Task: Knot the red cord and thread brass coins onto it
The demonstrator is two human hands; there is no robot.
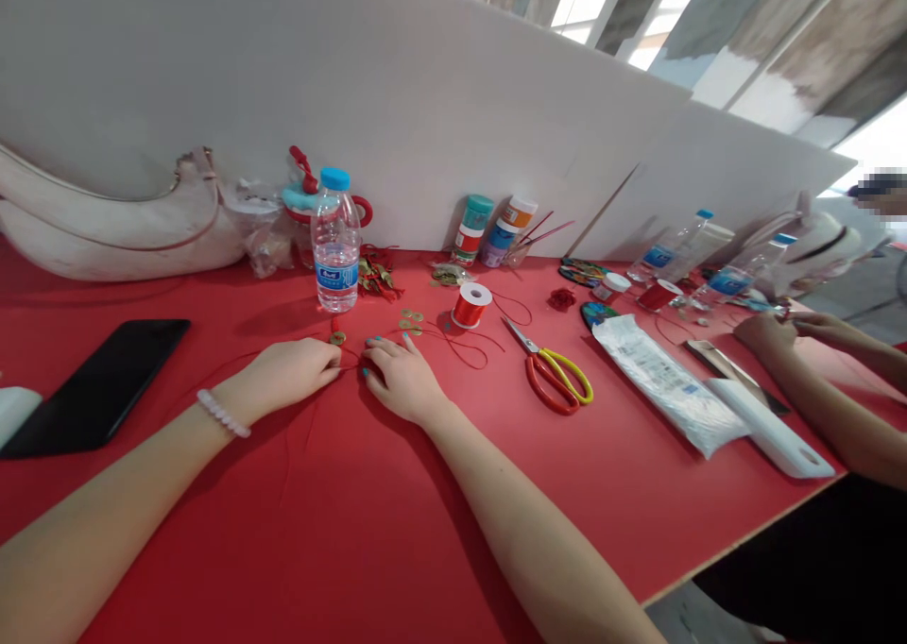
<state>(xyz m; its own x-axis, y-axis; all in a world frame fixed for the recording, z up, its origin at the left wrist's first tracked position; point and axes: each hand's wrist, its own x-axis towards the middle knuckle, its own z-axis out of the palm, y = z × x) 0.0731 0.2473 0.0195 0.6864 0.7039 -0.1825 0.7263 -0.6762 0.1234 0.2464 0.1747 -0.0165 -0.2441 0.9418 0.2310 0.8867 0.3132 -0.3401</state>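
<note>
My left hand [299, 376] rests on the red table, fingers curled and thumb pressed against them on a thin red cord [350, 369]. Just past its fingertips lies a round brass-coloured coin [338, 339] with a square hole, joined to red cord. Close by on the right, my right hand [405, 380] lies palm down with bent fingers, and the cord runs to its thumb and forefinger. Several loose coins [411, 327] lie beyond it. A spool of red cord [470, 306] stands to their right, with strands trailing near the coins.
Red-and-yellow scissors [556, 370] lie to the right of the spool. A water bottle [337, 247] stands ahead, near paint jars [473, 228]. A black phone [106, 380] is at left. At right are a white packet [666, 380] and another person's hands [769, 337].
</note>
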